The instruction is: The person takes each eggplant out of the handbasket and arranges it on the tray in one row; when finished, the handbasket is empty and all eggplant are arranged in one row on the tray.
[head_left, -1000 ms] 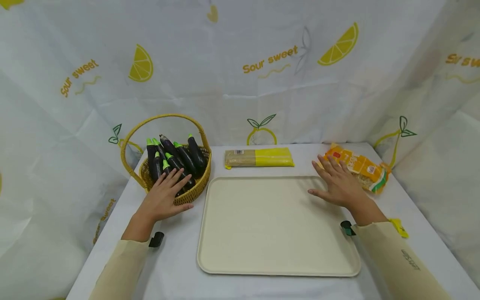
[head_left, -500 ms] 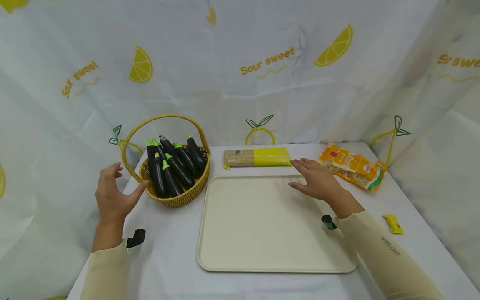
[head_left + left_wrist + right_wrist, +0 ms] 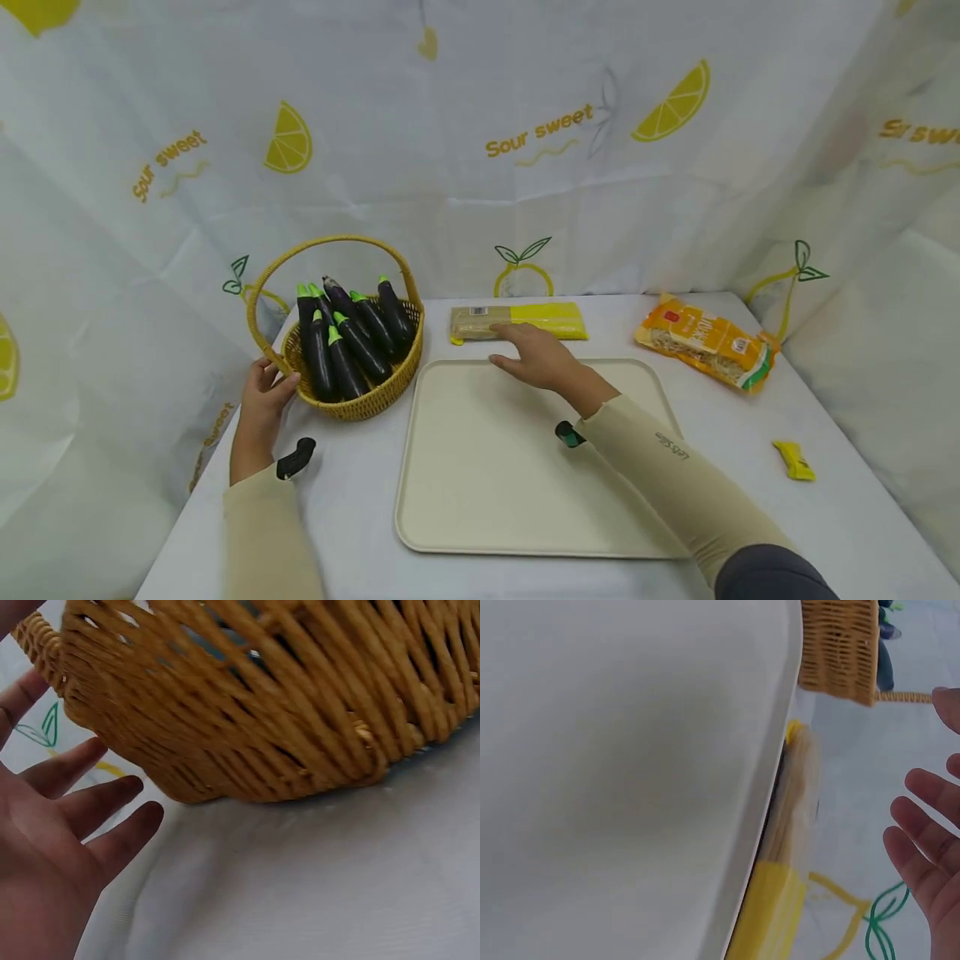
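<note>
A wicker basket [image 3: 372, 405] with a tall arched handle stands at the back left, filled with several dark eggplants [image 3: 347, 367]. My left hand [image 3: 258, 408] is at the basket's left side by the foot of the handle. In the left wrist view its fingers [image 3: 120, 832] are spread and straight beside the basket wall [image 3: 225, 712], with the handle foot between thumb and index finger; a grip cannot be made out. Over the back of the beige tray [image 3: 480, 475], my right hand [image 3: 543, 360] hovers with loosely extended fingers, near a brown-and-yellow packet [image 3: 551, 318]. It holds nothing.
An orange packet of dried noodles [image 3: 708, 342] lies at the back right. Nearer the right edge is a small yellow wrapped piece [image 3: 793, 461]. A white printed cloth [image 3: 420, 167] hangs behind and beside the table.
My left hand has left the eggplants, swung out left and come in to the basket's left side. My right hand has moved left from the orange packet, across the tray.
</note>
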### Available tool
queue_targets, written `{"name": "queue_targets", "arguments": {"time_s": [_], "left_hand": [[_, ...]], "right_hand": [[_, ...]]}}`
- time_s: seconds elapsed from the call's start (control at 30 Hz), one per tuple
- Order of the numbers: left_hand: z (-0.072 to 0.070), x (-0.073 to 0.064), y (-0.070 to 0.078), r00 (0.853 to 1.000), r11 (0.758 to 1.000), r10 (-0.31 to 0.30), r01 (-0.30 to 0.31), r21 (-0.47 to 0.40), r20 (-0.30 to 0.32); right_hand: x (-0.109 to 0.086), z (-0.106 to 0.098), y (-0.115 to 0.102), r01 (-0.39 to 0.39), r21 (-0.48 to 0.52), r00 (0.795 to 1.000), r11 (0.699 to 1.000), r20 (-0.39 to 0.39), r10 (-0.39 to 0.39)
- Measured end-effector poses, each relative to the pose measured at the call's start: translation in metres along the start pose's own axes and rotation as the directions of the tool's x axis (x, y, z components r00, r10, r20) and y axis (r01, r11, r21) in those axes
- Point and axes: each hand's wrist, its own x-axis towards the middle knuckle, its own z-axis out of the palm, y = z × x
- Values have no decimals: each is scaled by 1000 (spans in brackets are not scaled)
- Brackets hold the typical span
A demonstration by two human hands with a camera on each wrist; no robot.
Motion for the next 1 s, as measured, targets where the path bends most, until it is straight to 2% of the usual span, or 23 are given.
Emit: {"name": "queue_targets", "arguments": {"time_s": [0.07,0.17,0.3,0.43,0.63,0.8,1.0], "left_hand": [[2,1,-8,1000,994,-2,2,-106,-4],[2,2,-17,1000,983,-8,8,-185,-2],[0,3,-21,1000,979,5,-2,-206,15],[-2,4,-21,999,981,22,-17,-196,24],[-2,6,-17,998,980,55,-49,-191,23],[-3,7,-19,1000,977,26,-24,-212,7],[-1,6,-18,1000,978,7,-7,-210,-4]], "right_hand": [[18,5,-13,19,30,1000,999,8,-19],[47,12,-34,43,57,998,997,44,-45],[83,22,-62,33,67,993,997,109,-40],[114,31,-83,14,80,990,997,140,-26],[143,45,-102,-19,111,991,994,134,4],[158,60,-110,-42,85,994,996,107,33],[174,74,-114,-168,36,985,985,49,166]]}}
